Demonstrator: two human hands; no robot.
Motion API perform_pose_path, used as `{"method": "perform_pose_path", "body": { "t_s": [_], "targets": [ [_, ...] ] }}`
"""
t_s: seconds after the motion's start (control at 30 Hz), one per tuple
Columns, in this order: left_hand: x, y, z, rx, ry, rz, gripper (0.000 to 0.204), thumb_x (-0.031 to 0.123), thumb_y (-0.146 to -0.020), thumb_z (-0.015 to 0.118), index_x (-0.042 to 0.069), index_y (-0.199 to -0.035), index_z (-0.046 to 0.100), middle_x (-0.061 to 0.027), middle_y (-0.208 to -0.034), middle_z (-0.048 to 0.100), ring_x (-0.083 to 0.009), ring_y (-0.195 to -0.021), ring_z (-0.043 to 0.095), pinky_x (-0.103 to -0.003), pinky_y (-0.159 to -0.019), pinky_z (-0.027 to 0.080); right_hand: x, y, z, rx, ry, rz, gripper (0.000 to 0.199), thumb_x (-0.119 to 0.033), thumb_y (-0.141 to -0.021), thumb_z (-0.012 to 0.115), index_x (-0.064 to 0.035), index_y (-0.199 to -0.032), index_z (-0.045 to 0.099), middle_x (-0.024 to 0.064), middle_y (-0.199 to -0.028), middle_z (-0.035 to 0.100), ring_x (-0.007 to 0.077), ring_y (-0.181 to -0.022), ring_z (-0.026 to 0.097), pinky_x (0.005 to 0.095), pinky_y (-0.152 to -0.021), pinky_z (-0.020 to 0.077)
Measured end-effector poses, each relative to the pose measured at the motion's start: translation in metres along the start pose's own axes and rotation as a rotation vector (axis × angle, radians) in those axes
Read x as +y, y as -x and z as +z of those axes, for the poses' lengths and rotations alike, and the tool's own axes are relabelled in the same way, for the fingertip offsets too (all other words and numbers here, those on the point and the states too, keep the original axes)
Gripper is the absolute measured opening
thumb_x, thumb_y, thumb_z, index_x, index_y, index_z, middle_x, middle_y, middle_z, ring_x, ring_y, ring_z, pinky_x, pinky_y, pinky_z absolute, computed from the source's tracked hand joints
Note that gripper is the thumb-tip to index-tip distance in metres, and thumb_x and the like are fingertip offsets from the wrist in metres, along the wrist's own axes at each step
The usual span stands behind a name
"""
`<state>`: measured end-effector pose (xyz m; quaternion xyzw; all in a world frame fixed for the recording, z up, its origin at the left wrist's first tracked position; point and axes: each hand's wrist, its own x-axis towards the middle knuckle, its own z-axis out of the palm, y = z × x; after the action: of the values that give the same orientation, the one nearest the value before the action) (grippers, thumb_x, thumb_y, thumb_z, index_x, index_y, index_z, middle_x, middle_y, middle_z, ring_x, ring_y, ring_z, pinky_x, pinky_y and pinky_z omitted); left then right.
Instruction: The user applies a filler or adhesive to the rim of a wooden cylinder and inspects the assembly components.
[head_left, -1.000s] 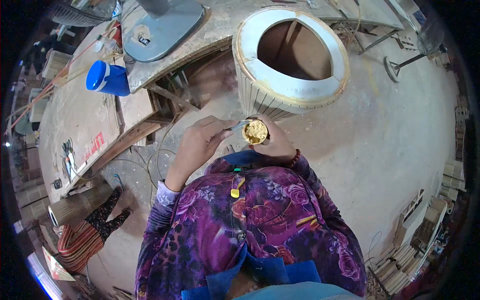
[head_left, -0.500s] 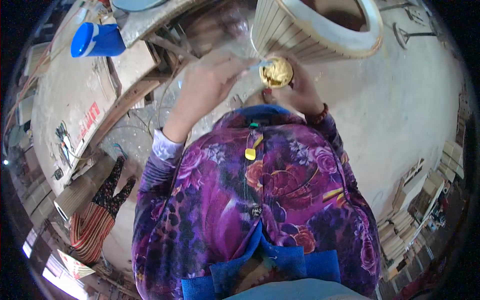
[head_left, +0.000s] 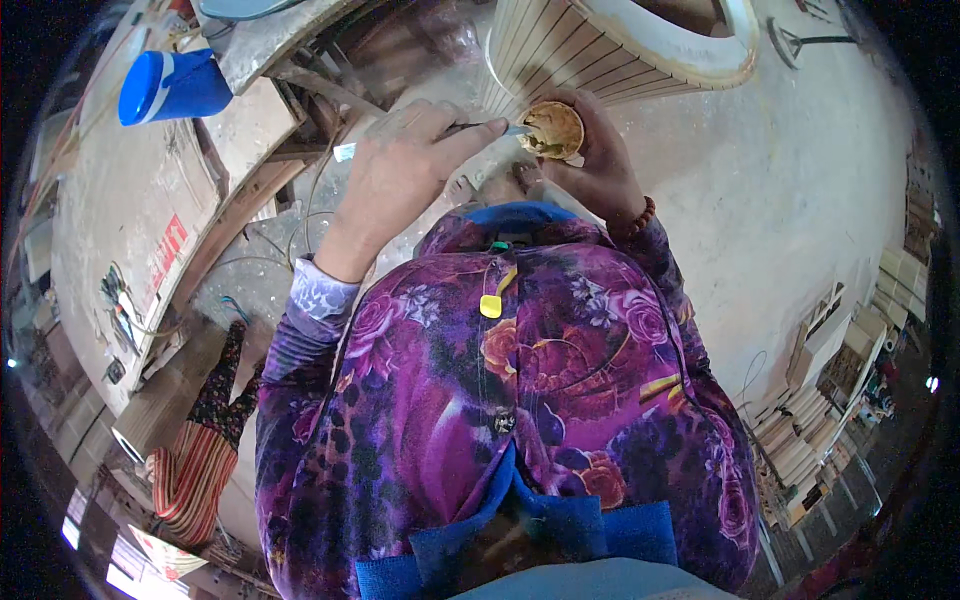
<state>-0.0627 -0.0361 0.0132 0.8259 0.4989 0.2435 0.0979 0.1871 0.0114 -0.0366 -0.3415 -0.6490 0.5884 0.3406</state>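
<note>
My right hand [head_left: 606, 165] is wrapped round a small cup of yellowish paste [head_left: 556, 128], its mouth tilted up toward me. From the left, my left hand [head_left: 405, 165] pinches a thin blue-grey spatula-like tool [head_left: 517, 130]; its tip reaches the cup's mouth, and most of its handle is hidden by the fingers. Just beyond both hands is a large tapered body of pale strips with dark seams [head_left: 570, 55], with a broad whitish rim at its right end.
At left, a blue bucket [head_left: 185, 88] rests on a worn workbench [head_left: 130, 220], with several hand tools near its edge. Another person in striped clothing [head_left: 197, 475] is at lower left. Stacked pale boards [head_left: 800, 440] lie at lower right. A dark metal stand [head_left: 790, 45] is at upper right.
The paste lies lower and flatter in the cup, showing more inner wall. The tool's tip has shifted toward the cup's left rim. The whole view has moved slightly.
</note>
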Motion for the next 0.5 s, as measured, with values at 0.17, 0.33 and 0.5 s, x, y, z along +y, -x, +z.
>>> {"method": "perform_pose_path", "body": {
  "t_s": [0.17,0.33,0.5],
  "targets": [
    [-0.008,0.005,-0.021,-0.052,-0.210,-0.036,0.038,0.013,-0.083,0.068,0.024,-0.119,0.074,-0.0019,-0.094,0.067,-0.0232,-0.088,0.067,-0.036,-0.070,0.054,0.010,-0.007,-0.005,-0.048,-0.164,0.005,0.066,0.003,-0.073,0.068,-0.0039,-0.136,0.051,0.0088,-0.124,0.055,0.0210,-0.121,0.056,0.0339,-0.106,0.0459],
    [-0.002,0.009,-0.023,0.141,0.021,-0.235,0.025,0.016,-0.092,0.071,0.014,-0.116,0.075,-0.0056,-0.088,0.069,-0.0213,-0.078,0.069,-0.034,-0.064,0.054,0.008,-0.010,-0.017,-0.049,-0.172,0.011,0.068,0.008,-0.074,0.072,-0.0056,-0.137,0.050,0.0061,-0.126,0.059,0.0174,-0.119,0.059,0.0328,-0.102,0.0495],
    [0.046,-0.021,0.006,-0.189,0.741,-0.741,0.022,0.021,-0.105,0.060,0.003,-0.109,0.071,0.0003,-0.076,0.067,-0.0067,-0.064,0.063,-0.023,-0.055,0.047,0.001,-0.007,-0.042,-0.033,0.213,-0.119,0.060,0.001,-0.072,0.074,-0.0069,-0.129,0.055,0.0139,-0.119,0.059,0.0297,-0.113,0.061,0.0372,-0.099,0.0489]
  ]
}}
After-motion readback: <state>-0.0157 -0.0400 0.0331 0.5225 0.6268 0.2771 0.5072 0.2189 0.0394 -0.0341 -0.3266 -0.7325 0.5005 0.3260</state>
